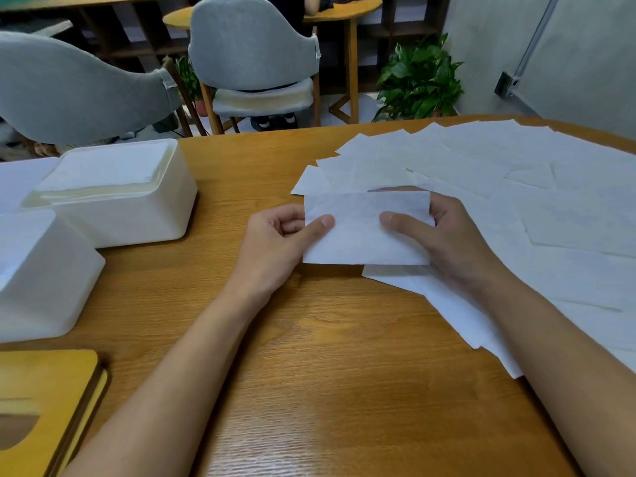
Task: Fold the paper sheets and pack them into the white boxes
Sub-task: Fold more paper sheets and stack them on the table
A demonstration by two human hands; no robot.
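Observation:
A folded white paper sheet (358,235) is held just above the wooden table (309,356) in the middle of the view. My left hand (275,242) pinches its left edge, thumb on top. My right hand (444,235) grips its right side, thumb on top and fingers behind. A spread of several loose white sheets (516,173) covers the table's right side. Two white boxes sit at the left: the far one (117,215) holds folded paper, the near one (41,284) lies closer to me, its inside hidden.
Two wooden lids (44,401) lie stacked at the front left corner. More white paper (17,180) lies at the far left edge. Beyond the table stand grey chairs (251,49), a round side table and a potted plant (420,80).

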